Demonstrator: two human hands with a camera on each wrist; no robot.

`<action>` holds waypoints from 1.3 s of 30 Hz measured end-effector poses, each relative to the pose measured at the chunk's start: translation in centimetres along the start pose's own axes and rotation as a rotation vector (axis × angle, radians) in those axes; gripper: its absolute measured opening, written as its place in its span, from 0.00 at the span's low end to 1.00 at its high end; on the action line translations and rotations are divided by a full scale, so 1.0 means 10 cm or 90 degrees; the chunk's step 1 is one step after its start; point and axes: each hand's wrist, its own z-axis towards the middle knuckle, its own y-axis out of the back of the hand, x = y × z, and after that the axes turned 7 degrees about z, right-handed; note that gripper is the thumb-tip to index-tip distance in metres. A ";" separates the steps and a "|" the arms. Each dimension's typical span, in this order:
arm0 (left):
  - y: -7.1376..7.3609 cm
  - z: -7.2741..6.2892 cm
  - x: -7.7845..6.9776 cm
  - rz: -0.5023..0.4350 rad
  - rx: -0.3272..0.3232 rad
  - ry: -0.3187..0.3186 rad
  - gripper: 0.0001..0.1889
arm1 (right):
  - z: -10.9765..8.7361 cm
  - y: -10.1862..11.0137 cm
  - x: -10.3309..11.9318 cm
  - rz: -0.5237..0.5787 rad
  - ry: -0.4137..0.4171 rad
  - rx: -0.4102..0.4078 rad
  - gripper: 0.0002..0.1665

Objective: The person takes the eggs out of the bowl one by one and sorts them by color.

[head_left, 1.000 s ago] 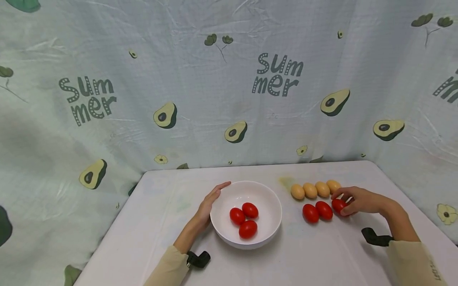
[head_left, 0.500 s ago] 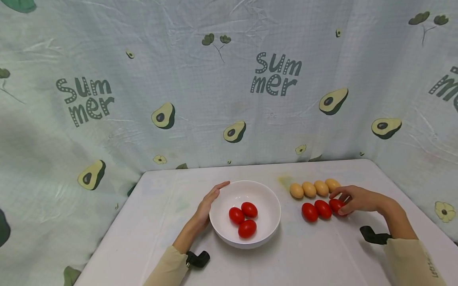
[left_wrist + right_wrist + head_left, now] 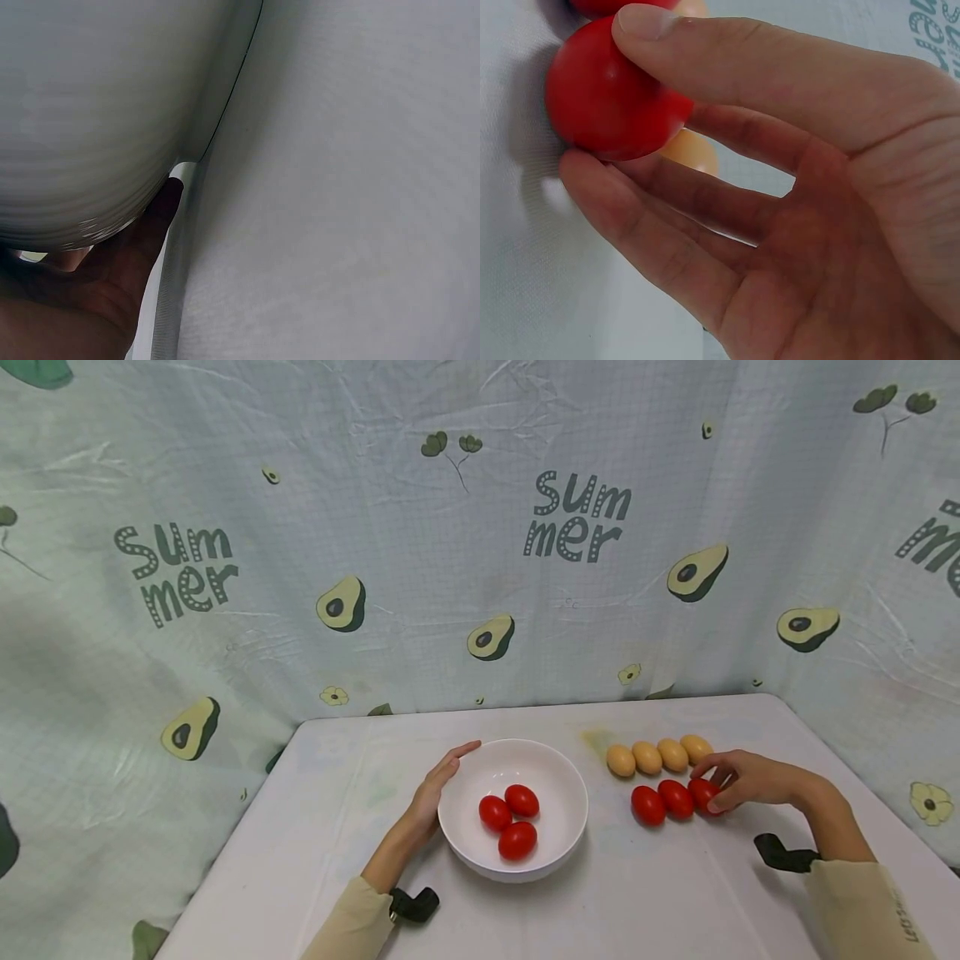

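My left hand (image 3: pixel 431 792) rests along the left side of a white bowl (image 3: pixel 558 827), its fingers extended against the outer wall. In the left wrist view those fingers (image 3: pixel 150 217) touch the bowl's curved side (image 3: pixel 82 135). Three red eggs (image 3: pixel 517 841) lie inside the bowl. At the right, my right hand (image 3: pixel 761 778) pinches a red egg (image 3: pixel 702 793), the rightmost of a row of three. The right wrist view has the thumb on top of this red egg (image 3: pixel 592 90) and fingers round its other side; it appears to be on the table.
Two more red eggs (image 3: pixel 662 802) lie left of the held one. Behind them runs a row of several yellow-tan eggs (image 3: pixel 647 757). A white cloth covers the table (image 3: pixel 615 893). A printed curtain (image 3: pixel 405 543) hangs behind it.
The head view has shifted slightly. Both hands stay in place, the left at the bowl and the right on the rightmost red egg.
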 end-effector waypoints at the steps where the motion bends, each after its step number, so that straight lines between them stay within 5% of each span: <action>1: 0.00 0.00 0.00 0.001 0.000 0.000 0.27 | 0.00 0.00 0.00 0.003 -0.001 0.000 0.34; 23: -0.02 0.00 0.00 0.001 -0.015 0.004 0.27 | -0.03 0.03 -0.03 -0.011 0.002 -0.001 0.37; 39: -0.01 0.00 0.01 -0.003 -0.007 0.009 0.27 | -0.05 -0.04 0.25 -0.109 0.125 -0.148 0.29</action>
